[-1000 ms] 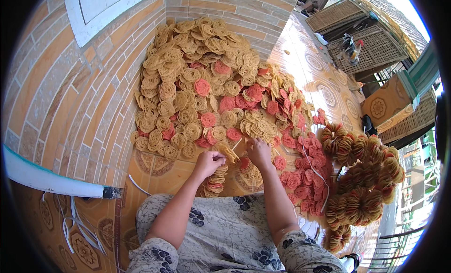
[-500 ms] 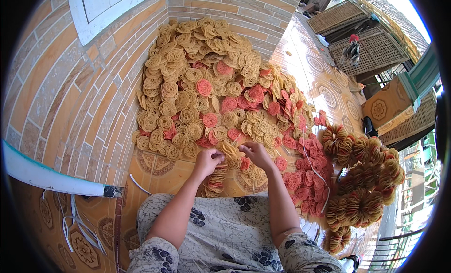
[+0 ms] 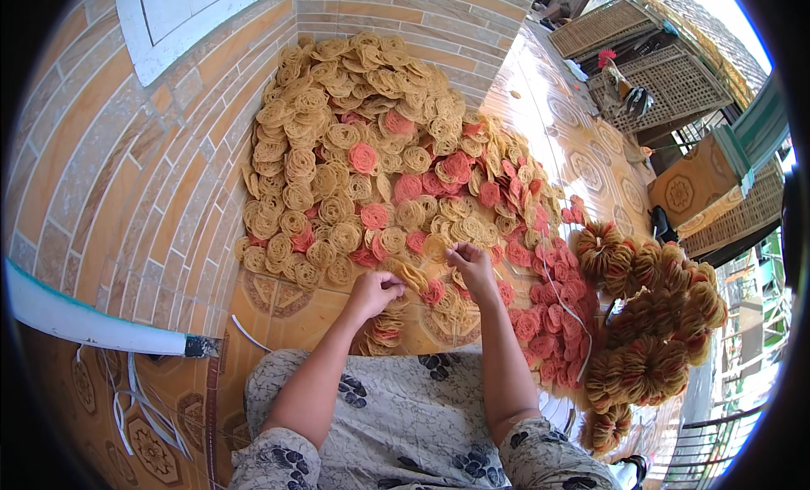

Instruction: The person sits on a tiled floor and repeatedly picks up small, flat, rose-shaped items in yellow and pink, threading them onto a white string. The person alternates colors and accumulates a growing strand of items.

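My left hand (image 3: 377, 292) pinches a string of round, lacy yellow crackers (image 3: 411, 276); the lower part of the string, with pink ones among the yellow, hangs toward my lap. Between the fingertips of my right hand (image 3: 475, 273) is a single yellow cracker (image 3: 435, 247), apart from the string and just to its upper right. Beyond both hands spreads a big heap of yellow crackers (image 3: 337, 173), dotted with pink. A pile of pink crackers (image 3: 553, 321) lies to the right of my right forearm.
Bundled rings of strung crackers (image 3: 645, 346) stand at the right. A white strip (image 3: 564, 300) crosses the pink pile; more loose strips (image 3: 143, 406) lie at the lower left. A tiled wall (image 3: 169, 178) bounds the left. A rooster (image 3: 626, 89) stands by woven bamboo panels (image 3: 666, 81).
My right hand has moved a little up and right, away from the string, and a single yellow cracker now shows in its fingers. The rooster has raised its head and changed its stance.
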`<action>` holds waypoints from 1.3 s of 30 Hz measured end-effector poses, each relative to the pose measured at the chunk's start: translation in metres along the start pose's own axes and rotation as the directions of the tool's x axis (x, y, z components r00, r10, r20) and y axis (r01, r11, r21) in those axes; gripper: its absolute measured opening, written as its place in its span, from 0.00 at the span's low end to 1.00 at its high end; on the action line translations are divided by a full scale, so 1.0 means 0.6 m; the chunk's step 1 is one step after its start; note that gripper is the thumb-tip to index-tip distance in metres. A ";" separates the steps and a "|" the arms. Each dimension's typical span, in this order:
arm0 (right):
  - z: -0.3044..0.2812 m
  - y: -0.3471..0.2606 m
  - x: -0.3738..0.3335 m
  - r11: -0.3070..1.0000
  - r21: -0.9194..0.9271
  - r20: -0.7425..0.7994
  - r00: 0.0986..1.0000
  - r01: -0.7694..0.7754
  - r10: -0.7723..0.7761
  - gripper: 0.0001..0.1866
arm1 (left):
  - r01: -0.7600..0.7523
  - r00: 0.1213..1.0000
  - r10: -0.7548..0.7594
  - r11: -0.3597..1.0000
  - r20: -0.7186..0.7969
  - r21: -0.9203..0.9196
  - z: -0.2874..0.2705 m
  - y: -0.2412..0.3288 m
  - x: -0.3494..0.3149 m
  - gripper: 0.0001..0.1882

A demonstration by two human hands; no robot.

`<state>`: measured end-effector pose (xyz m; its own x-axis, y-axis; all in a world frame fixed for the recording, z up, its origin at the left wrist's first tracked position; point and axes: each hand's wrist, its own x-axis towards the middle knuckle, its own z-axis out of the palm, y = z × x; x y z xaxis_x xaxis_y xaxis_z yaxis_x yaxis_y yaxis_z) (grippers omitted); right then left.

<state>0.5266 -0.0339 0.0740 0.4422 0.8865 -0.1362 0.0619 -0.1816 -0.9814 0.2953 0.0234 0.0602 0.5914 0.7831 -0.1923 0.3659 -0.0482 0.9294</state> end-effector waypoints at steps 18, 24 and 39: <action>-0.044 0.006 -0.038 0.381 -0.923 0.002 0.992 0.050 -0.125 0.15 | -0.066 0.998 0.066 0.997 0.004 0.028 0.007 0.008 -0.005 0.10; -0.033 0.005 -0.005 0.864 -0.503 -0.135 0.988 0.001 -0.080 0.14 | -0.071 0.997 0.070 0.997 0.015 0.023 0.007 0.014 -0.008 0.10; -0.005 -0.030 -0.025 0.983 -0.111 0.239 0.964 0.143 -0.114 0.18 | -0.046 0.999 0.048 0.994 0.017 -0.097 0.013 0.004 -0.003 0.10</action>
<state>0.5217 -0.0453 0.0943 0.2052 0.9773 -0.0523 0.2233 -0.0987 -0.9697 0.3006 0.0169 0.0603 0.6206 0.7691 -0.1529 0.2665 -0.0236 0.9635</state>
